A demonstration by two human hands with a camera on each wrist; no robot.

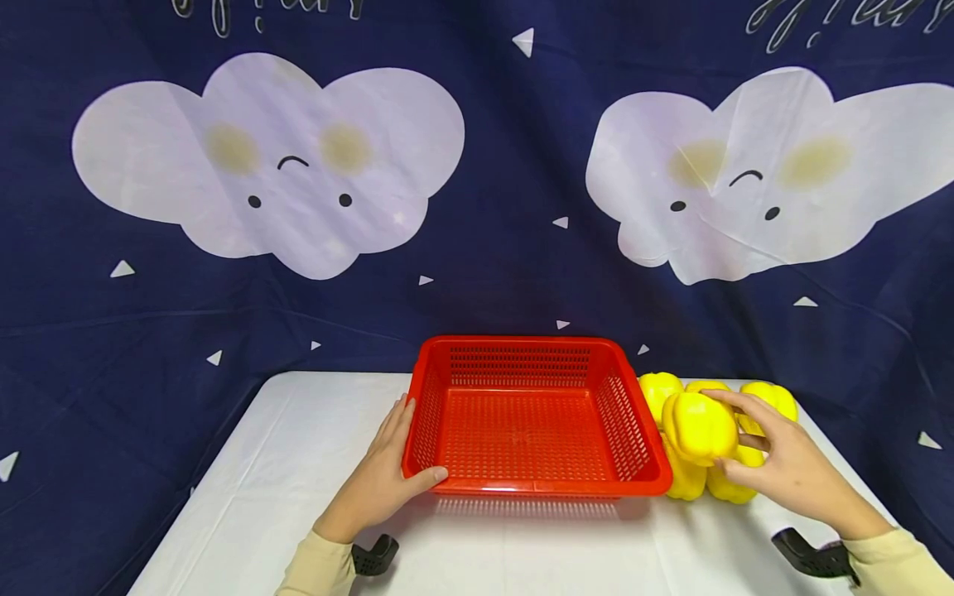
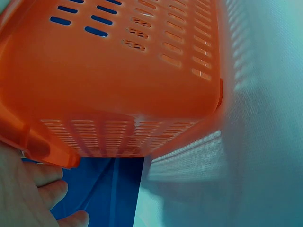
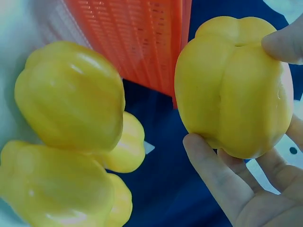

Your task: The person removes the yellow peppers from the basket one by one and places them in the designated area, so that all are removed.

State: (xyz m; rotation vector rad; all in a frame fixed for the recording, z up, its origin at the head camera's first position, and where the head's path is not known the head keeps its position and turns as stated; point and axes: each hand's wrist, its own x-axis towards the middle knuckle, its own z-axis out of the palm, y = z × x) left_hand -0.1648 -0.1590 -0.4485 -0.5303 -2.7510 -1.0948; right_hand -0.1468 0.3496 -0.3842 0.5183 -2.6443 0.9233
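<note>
A red plastic basket (image 1: 522, 487) with slotted walls stands on the white table, its inside bare. My left hand (image 1: 383, 463) rests on the basket's left rim, thumb over the front corner and fingers along the side; in the left wrist view the fingers (image 2: 52, 189) lie by the rim. My right hand (image 1: 782, 455) grips a yellow bell pepper (image 1: 701, 428) between thumb and fingers, raised over the other peppers right of the basket. The right wrist view shows this held pepper (image 3: 234, 90) close up, fingertips on its side and end.
Several more yellow bell peppers (image 1: 681, 476) are grouped on the table (image 1: 246, 513) against the basket's right side. Behind the table's back edge hangs a dark blue cloth (image 1: 514, 182) printed with white clouds and triangles.
</note>
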